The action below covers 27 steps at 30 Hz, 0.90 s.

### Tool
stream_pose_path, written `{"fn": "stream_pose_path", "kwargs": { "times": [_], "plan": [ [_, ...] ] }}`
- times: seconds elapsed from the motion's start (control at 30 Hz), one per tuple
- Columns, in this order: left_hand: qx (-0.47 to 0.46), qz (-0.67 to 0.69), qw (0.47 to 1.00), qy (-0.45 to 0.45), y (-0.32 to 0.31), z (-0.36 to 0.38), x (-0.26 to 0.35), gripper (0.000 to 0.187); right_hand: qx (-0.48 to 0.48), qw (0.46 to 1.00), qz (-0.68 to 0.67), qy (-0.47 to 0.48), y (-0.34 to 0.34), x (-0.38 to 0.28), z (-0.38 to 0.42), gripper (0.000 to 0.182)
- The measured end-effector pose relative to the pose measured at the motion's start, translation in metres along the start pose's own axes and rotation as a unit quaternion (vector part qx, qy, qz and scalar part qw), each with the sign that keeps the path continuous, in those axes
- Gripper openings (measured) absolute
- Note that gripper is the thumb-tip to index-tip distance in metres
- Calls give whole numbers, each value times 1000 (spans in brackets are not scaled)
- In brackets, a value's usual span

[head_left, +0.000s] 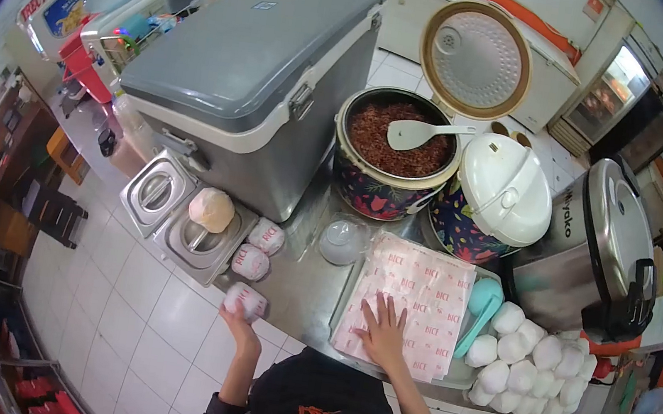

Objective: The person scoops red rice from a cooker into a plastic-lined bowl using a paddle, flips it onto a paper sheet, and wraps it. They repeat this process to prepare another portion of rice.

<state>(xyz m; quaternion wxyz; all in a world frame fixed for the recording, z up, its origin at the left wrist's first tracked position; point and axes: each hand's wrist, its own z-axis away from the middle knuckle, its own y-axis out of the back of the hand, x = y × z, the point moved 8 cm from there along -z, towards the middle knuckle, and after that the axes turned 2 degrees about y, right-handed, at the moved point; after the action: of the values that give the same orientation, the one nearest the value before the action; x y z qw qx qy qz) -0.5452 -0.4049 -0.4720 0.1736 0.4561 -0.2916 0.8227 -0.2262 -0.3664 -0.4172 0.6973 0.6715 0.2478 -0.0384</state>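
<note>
Wrappers [407, 303] lie stacked on the steel counter [300, 287], and I see the right hand [384, 331] pressed flat on the sheet nearest me, fingers spread, gripping nothing. Left of that stack, the left hand [238, 312] closes around a wrapped parcel [245, 300] at the counter's near edge; two more parcels [257, 249] sit beyond it. I judge wrapping partly done: white rice balls [533, 359] right of the stack remain bare. Free room is tight.
</note>
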Motion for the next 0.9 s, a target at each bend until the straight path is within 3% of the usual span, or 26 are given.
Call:
{"fn": "stream_pose_path", "kwargs": {
  "times": [0.03,0.13,0.17,0.27,0.33,0.4,0.47,0.53,0.6,0.67,0.73,0.8,0.87,0.9],
  "plan": [
    [25,9,1000,-17,6,-6,4,57,12,1000,12,1,-2,-5,-4,57],
    [20,-164,974,-156,-11,-18,33,55,36,999,22,0,2,-15,-16,54],
    [65,-332,920,-199,-17,-13,46,56,45,999,22,-2,5,-16,-19,52],
    [89,-507,826,-229,-24,-9,58,51,53,987,-153,9,15,-12,1,40],
    [100,-454,865,-186,-4,-26,46,48,57,971,-234,4,39,-19,31,26],
    [114,-403,892,-171,4,-37,34,46,-12,925,-368,-93,46,-19,69,19],
    [132,-349,909,-184,0,-42,29,45,-36,845,-505,-172,22,-6,121,17],
    [104,-254,948,-160,10,-54,28,46,-60,765,-560,-312,1,9,176,18],
    [91,-202,959,-175,15,-45,33,47,37,718,-591,-365,-35,44,236,18],
    [93,-195,948,-234,22,-7,58,47,85,735,-518,-429,-85,78,307,20],
    [39,-322,904,-277,43,20,55,46,105,739,-440,-498,-121,101,360,21],
    [-95,-508,829,-214,90,33,7,46,62,719,-382,-577,-141,104,396,21],
    [-315,-578,753,24,194,26,-99,53,26,696,-360,-621,-154,99,416,21],
    [-435,-517,734,72,216,56,-129,38,14,689,-356,-632,-157,97,423,21]
  ]
}}
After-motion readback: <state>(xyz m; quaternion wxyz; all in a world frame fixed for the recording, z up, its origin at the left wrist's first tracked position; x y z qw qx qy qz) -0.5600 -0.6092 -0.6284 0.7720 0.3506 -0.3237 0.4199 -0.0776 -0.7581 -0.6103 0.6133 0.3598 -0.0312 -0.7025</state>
